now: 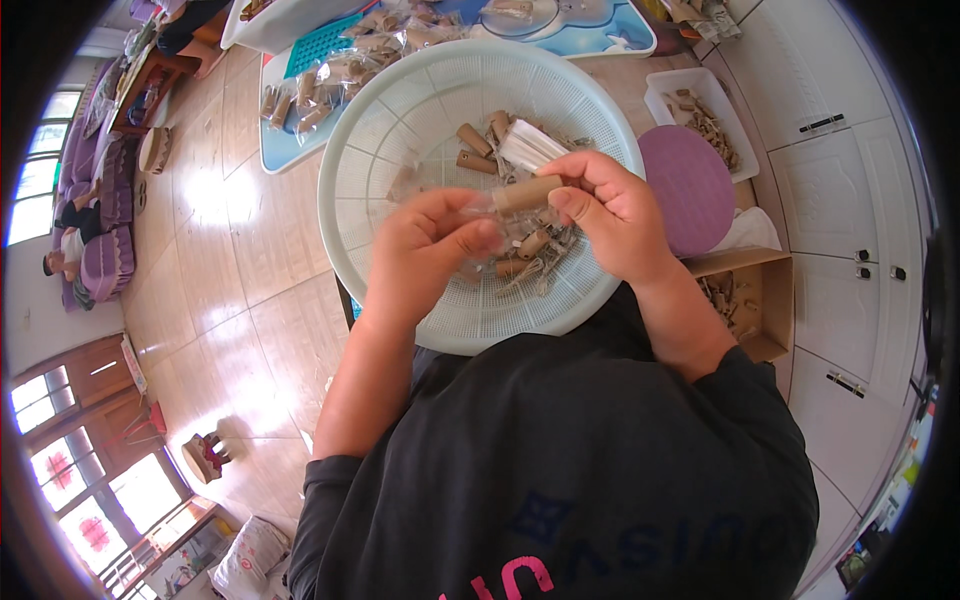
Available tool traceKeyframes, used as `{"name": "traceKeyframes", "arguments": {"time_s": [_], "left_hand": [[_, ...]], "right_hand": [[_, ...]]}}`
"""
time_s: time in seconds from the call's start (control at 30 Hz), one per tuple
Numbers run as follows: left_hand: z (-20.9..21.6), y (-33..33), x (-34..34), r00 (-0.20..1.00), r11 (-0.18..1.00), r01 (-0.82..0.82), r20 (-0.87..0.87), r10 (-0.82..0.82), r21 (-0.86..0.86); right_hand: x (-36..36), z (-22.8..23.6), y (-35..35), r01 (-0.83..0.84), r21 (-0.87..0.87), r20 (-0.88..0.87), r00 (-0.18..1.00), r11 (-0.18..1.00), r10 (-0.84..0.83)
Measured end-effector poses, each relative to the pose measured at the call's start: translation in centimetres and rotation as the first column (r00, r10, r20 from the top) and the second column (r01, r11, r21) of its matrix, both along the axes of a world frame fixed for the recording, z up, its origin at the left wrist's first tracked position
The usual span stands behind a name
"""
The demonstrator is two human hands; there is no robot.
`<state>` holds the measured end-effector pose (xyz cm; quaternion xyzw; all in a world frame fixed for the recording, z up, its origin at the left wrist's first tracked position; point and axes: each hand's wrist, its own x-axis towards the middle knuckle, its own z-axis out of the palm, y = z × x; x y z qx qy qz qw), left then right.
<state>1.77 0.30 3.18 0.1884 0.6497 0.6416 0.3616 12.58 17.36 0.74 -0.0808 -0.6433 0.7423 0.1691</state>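
Observation:
Over the pale green plastic basket (345, 200), my right hand (615, 215) grips a short brown tube (528, 194) between thumb and fingers. My left hand (425, 245), smeared by motion, pinches a thin clear plastic bag (482, 204) at the tube's left end. How far the tube sits inside the bag is hard to make out. Below, in the basket, lie several loose brown tubes (475, 139), a bundle of white flat strips (530, 146) and tangled thin cords (545, 272). Parts of these are hidden by my hands.
Beyond the basket, a blue table (600, 38) carries bagged brown tubes (345, 75) and a teal mesh tray (318, 45). Right of it are a white bin (745, 160), a purple round stool top (688, 190) and a cardboard box (775, 300). White cabinets (830, 190) line the right side.

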Motion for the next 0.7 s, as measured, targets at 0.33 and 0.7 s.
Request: {"name": "traceKeyframes", "arguments": {"time_s": [0.33, 0.7], "left_hand": [[-0.1, 0.1, 0.1, 0.929, 0.974, 0.223, 0.312, -0.2, -0.041], [-1.5, 0.4, 0.4, 0.895, 0.997, 0.002, 0.444, -0.036, 0.076]], "right_hand": [[-0.2, 0.6, 0.7, -0.314, 0.004, 0.199, 0.931, 0.949, 0.307], [0.2, 0.3, -1.4, -0.167, 0.128, 0.154, 0.977, 0.978, 0.147]]}}
